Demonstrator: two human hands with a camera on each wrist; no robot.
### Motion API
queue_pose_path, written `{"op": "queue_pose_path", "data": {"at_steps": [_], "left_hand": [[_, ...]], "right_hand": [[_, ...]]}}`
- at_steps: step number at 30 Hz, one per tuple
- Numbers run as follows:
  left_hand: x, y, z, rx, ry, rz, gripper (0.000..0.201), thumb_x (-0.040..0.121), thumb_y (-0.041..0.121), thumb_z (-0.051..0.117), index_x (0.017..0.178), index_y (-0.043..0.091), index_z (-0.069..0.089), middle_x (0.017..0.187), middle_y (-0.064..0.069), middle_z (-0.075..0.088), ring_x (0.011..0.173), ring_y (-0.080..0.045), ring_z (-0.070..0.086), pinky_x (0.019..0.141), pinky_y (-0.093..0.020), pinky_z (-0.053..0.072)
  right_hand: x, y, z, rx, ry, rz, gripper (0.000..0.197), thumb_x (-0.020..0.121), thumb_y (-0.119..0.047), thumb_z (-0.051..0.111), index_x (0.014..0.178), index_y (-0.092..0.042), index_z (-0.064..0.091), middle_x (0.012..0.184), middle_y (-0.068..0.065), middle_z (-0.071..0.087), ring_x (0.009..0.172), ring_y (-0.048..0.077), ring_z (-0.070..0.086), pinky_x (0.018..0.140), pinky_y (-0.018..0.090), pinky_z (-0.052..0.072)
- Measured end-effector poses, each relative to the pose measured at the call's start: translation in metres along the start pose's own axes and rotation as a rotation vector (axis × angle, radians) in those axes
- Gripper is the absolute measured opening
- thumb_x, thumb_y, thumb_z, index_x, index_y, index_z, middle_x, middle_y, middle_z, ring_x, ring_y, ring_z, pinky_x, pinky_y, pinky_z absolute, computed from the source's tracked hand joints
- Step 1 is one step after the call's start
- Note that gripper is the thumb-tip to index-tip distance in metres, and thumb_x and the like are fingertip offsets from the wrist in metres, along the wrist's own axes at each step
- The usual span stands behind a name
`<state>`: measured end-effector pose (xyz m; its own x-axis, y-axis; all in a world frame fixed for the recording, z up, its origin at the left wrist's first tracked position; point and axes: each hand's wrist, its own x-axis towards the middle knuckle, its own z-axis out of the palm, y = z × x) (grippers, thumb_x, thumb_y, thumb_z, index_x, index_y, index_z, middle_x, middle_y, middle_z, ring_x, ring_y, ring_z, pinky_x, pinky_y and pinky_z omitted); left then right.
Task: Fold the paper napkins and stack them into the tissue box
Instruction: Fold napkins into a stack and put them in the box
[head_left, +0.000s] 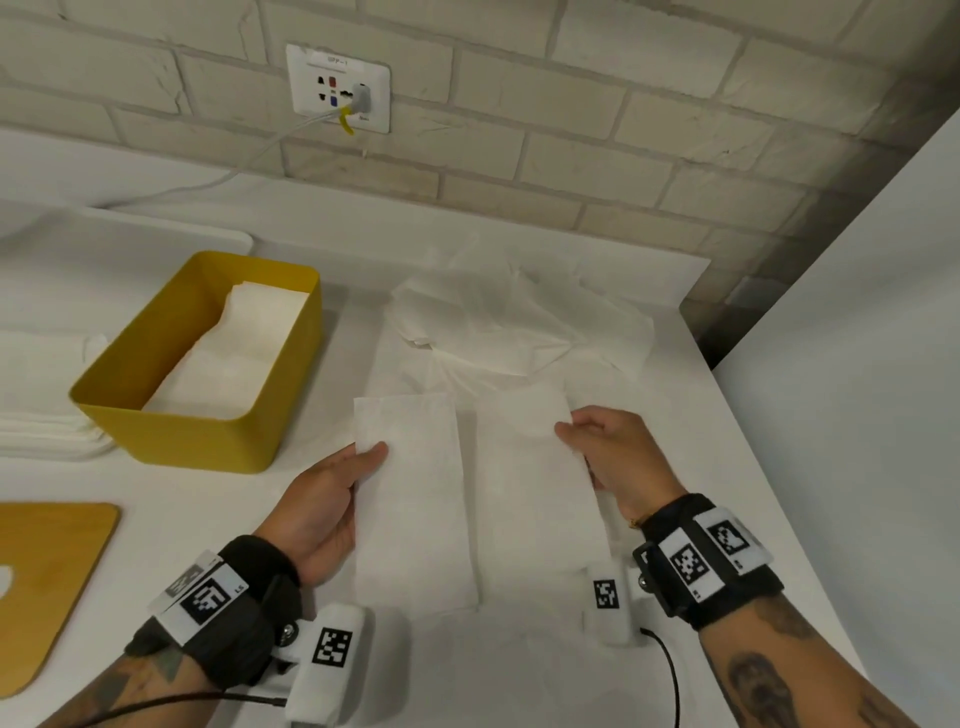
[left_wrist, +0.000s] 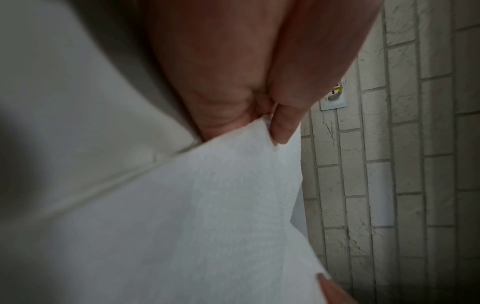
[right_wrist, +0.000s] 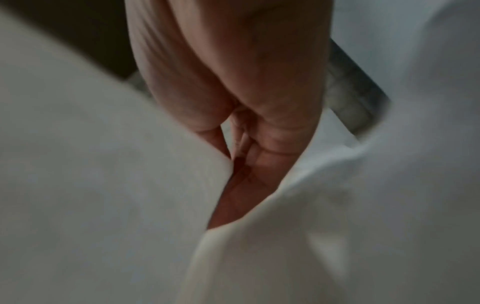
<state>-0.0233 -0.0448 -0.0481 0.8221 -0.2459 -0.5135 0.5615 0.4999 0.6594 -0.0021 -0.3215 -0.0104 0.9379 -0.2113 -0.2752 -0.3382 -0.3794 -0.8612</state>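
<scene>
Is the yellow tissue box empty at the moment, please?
No, folded white napkins already lie inside the yellow tissue box.

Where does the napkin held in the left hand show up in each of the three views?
Head: the folded napkin is at lower centre, its left edge pinched by the left hand.
Left wrist: it fills the lower middle, below the fingers.
Right wrist: white paper surrounds the right hand, but I cannot tell whether this napkin is in it.
Shared landmark: the wall socket, also in the left wrist view.
</scene>
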Motion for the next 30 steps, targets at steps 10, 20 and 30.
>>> {"op": "queue_pose_path", "data": {"at_steps": [10, 20, 30], "left_hand": [[0.001, 0.001, -0.003, -0.022, 0.010, -0.003, 0.032, 0.107, 0.020, 0.048, 0.129, 0.004, 0.063, 0.120, -0.017, 0.074, 0.109, -0.032, 0.072, 0.089, -0.040, 0.061], [-0.002, 0.004, -0.003, -0.037, -0.018, -0.015, 0.049, 0.109, 0.043, 0.039, 0.133, 0.008, 0.063, 0.127, -0.016, 0.071, 0.119, -0.031, 0.068, 0.105, -0.045, 0.051], [0.003, -0.002, -0.008, 0.073, -0.053, -0.001, 0.034, 0.104, 0.016, 0.051, 0.133, 0.000, 0.061, 0.123, -0.020, 0.072, 0.115, -0.034, 0.070, 0.100, -0.045, 0.055]], "right_hand": [[-0.048, -0.066, 0.037, 0.634, -0.379, -0.162, 0.023, 0.090, -0.012, 0.063, 0.112, -0.014, 0.068, 0.097, 0.008, 0.077, 0.081, 0.015, 0.072, 0.069, 0.026, 0.060], [-0.038, -0.003, 0.108, 0.320, -0.119, 0.095, 0.014, 0.097, -0.008, 0.064, 0.108, -0.016, 0.065, 0.103, 0.007, 0.077, 0.096, 0.024, 0.073, 0.085, 0.037, 0.059], [-0.041, -0.008, 0.104, 0.222, -0.114, 0.049, 0.014, 0.095, -0.022, 0.069, 0.108, -0.020, 0.065, 0.099, 0.006, 0.077, 0.089, 0.018, 0.074, 0.086, 0.042, 0.061]]}}
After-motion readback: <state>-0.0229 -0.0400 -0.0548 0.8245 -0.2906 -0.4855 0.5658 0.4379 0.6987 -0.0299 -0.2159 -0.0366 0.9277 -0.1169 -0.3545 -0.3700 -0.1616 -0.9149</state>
